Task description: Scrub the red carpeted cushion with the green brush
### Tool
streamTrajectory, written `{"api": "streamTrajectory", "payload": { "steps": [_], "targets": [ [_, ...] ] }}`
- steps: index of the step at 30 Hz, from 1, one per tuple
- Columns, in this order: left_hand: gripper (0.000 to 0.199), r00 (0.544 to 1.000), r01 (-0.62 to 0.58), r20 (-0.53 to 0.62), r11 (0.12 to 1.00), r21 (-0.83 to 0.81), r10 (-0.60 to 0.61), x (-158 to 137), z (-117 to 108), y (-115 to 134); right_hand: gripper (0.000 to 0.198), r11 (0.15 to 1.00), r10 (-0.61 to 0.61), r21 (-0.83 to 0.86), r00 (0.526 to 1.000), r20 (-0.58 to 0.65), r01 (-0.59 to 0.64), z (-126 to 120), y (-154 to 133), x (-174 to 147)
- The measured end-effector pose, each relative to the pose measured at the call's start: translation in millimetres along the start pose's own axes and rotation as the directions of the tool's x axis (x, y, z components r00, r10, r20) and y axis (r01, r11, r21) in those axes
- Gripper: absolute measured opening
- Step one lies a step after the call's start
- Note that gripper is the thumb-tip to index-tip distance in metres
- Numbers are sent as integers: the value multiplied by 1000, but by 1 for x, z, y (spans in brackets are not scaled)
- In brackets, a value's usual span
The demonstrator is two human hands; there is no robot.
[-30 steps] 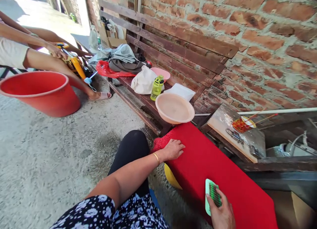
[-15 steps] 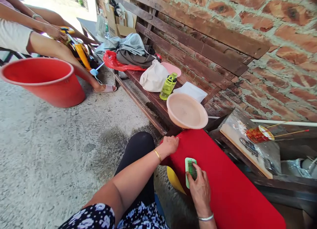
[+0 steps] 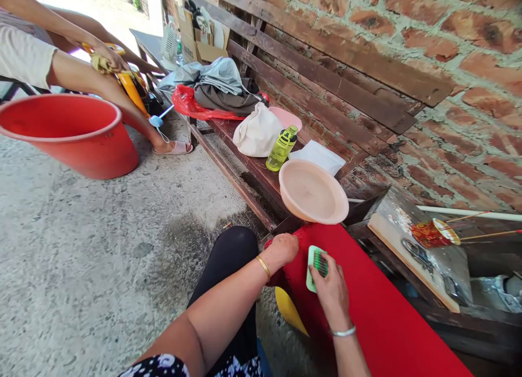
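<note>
A long red fabric-covered piece [image 3: 367, 295] stretches from the basin down to the lower right. My left hand [image 3: 283, 250], with a gold bangle at the wrist, is closed on its far left edge, where the red material bunches up. In my right hand [image 3: 334, 295], which wears a silver bangle, is a light green scrubbing brush [image 3: 313, 276]. Thumb and fingers grip the brush by its sides, over the red fabric; whether it touches the fabric is hard to tell. Just beyond both hands stands a pale pink basin [image 3: 312, 192].
A wooden bench [image 3: 261, 173] bears a green bottle [image 3: 281, 148], a white bag [image 3: 256, 131] and folded clothes [image 3: 222, 75]. At right, a board [image 3: 411, 257] holds scissors and a red tin [image 3: 432, 233]. A red tub [image 3: 101, 154] stands left, near a seated person [image 3: 77, 67] holding a yellow cloth.
My right hand has moved the brush slightly away from me over the red fabric. My left hand's fingers have curled in tighter. The view has shifted a little.
</note>
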State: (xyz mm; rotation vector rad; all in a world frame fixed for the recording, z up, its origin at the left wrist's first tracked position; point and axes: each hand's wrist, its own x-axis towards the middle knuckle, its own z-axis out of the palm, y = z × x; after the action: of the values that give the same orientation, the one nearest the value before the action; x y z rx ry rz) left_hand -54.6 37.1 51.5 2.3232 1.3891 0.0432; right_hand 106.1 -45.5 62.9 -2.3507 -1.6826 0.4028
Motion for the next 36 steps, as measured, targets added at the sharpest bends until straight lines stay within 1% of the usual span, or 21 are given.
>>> {"api": "streamTrajectory", "payload": {
  "steps": [2,3,5,7,9,12,13,14,15,17,19,21,22,24,25,27,29,31,33,35,36],
  "targets": [
    [28,999,36,22,999,-3,-36,1,-4,1,56,996,-74,-56,997,17,75,7,-31,16],
    [30,998,55,32,998,-8,-54,1,-6,1,55,992,-96,-79,995,31,99,9,-38,20],
    [33,995,83,48,996,-16,-82,1,-7,2,55,989,-93,-112,994,59,99,12,-34,21],
    [36,993,104,58,994,-29,-102,1,-5,3,59,992,-30,-120,997,66,38,10,-4,14],
    [37,992,116,64,992,-47,-113,0,-2,4,67,992,82,-103,996,43,-77,2,42,4],
    [39,989,135,70,988,-70,-130,1,1,5,79,960,267,-77,963,-12,-268,-15,109,-9],
    [39,988,144,73,987,-75,-139,1,2,5,81,950,304,-64,952,-29,-305,-20,122,-12],
    [39,986,154,76,985,-77,-148,2,2,6,81,946,320,-46,946,-45,-322,-24,127,-13],
    [39,985,162,78,984,-77,-157,2,2,6,80,948,316,-23,947,-53,-317,-25,124,-13],
    [39,983,173,73,983,-70,-167,3,2,6,74,964,267,27,962,-52,-266,-22,97,-11],
    [38,983,177,63,983,-53,-174,3,2,5,65,984,174,46,985,-20,-173,-12,52,-7],
    [38,983,180,40,983,-30,-179,2,3,5,55,998,54,9,998,13,-54,0,7,-3],
    [39,984,177,31,984,-20,-176,2,4,4,51,1000,3,-16,1000,24,-3,4,-10,-1],
    [40,985,170,30,985,-10,-169,1,6,3,47,997,-48,-64,998,27,50,8,-24,0],
    [40,985,168,37,986,-7,-168,1,7,3,47,996,-45,-81,999,22,47,8,-20,-1],
    [40,984,169,61,986,-7,-169,1,8,4,48,995,14,-97,1000,5,-13,3,7,-6],
    [44,984,170,62,985,-11,-169,-1,10,6,55,987,136,-88,990,-25,-138,-7,53,-13],
    [50,986,166,31,986,-13,-165,-3,12,8,64,960,274,-51,960,-63,-277,-19,106,-21],
    [53,986,167,4,986,-6,-167,-6,16,10,72,931,362,-3,926,-109,-365,-31,150,-26],
    [54,986,168,-13,986,6,-168,-9,21,11,77,914,403,22,903,-150,-404,-39,175,-23],
    [55,987,160,-22,987,12,-159,-10,23,12,79,913,406,25,899,-163,-408,-41,177,-18]
  ]
}}
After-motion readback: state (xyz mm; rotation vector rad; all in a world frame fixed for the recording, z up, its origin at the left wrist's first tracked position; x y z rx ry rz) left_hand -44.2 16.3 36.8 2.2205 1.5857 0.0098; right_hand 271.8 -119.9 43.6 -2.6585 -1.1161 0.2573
